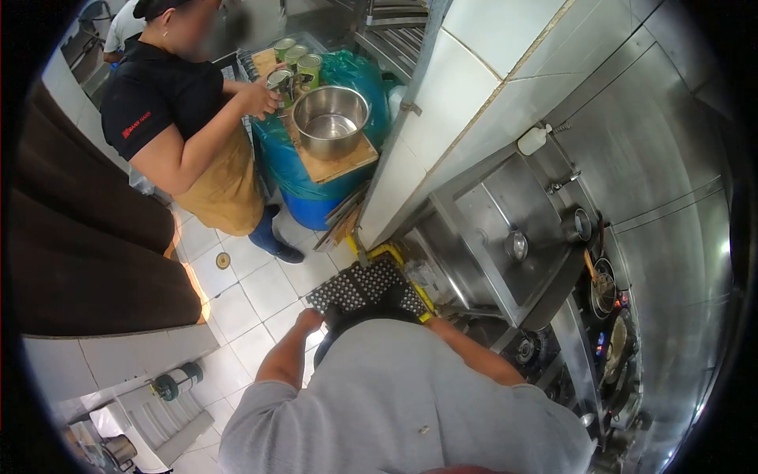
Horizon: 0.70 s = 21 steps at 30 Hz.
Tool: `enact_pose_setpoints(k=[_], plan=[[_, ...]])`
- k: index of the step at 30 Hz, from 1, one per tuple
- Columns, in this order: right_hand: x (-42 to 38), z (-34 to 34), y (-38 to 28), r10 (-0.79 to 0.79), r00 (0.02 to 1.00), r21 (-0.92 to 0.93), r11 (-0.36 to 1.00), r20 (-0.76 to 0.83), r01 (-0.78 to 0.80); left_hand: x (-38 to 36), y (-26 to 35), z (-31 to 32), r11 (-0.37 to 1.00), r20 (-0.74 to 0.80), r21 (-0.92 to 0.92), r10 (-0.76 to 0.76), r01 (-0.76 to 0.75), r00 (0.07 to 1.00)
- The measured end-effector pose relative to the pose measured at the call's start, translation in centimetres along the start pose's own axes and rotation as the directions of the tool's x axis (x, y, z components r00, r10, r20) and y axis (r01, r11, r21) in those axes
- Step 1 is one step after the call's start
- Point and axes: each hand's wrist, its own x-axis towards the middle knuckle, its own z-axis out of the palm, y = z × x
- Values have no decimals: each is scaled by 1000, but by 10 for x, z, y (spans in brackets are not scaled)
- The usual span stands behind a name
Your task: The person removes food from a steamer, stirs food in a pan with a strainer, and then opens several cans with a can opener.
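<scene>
My left hand (309, 319) hangs low beside my body, above the white floor tiles. It looks curled closed, and nothing shows in it. On the other side, my right hand (434, 323) is mostly hidden by my grey shirt, close to a yellow pipe-like edge (422, 295). Its fingers do not show. A black studded rubber mat (355, 286) lies on the floor just ahead of me, between my hands. Both hands are well away from the worktops.
Ahead left, a co-worker holds an opened can (279, 80) beside a steel pot (330, 142) on a wooden board (347, 167) over a blue bin (308, 210). Several cans stand behind. A tiled pillar (454, 118), steel sink (513, 207) and stove (527, 347) line my right.
</scene>
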Motion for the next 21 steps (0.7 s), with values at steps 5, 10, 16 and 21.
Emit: enact_pose_setpoints(k=[5,10,16,21], plan=[[20,8,21,-38,999,-22,999,35,38,1,5,-22,956,205,-118,-242,269,948],[26,6,13,-58,995,-114,991,76,66,-13,14,-20,894,202,-272,-309,356,929],[33,-1,3,-61,995,-165,983,84,74,-32,32,-12,780,287,-362,-427,510,857],[33,-8,-11,-33,994,-187,981,106,53,-43,22,3,839,310,-263,-393,476,866]])
